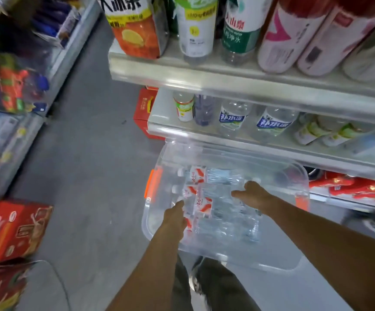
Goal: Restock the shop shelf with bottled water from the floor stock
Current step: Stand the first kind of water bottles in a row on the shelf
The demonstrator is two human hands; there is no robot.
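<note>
Both of your hands are down in a clear bin [295, 169] that sits on the floor [87, 153] in front of the shelf [226, 140]. The bin has two orange latches [152, 185], one on each side. Inside it lie the water bottles [202, 206] on their sides. Four red-and-white labels show, but the writing on them is too small to read. Your left hand [175, 215] touches the label end of the bottles, and its fingers are hidden, so I cannot tell if it holds one. Your right hand [252, 195] lies over the clear middle of the bottles with the thumb sticking out. I cannot tell if it grips one either. On the shelf just above the bin stand two blue-label bottles [232, 118] with white Chinese writing. One shelf higher, a green-label bottle [238, 34] shows the words "山泉". A red box [11, 230] sits on the floor to your left.
</note>
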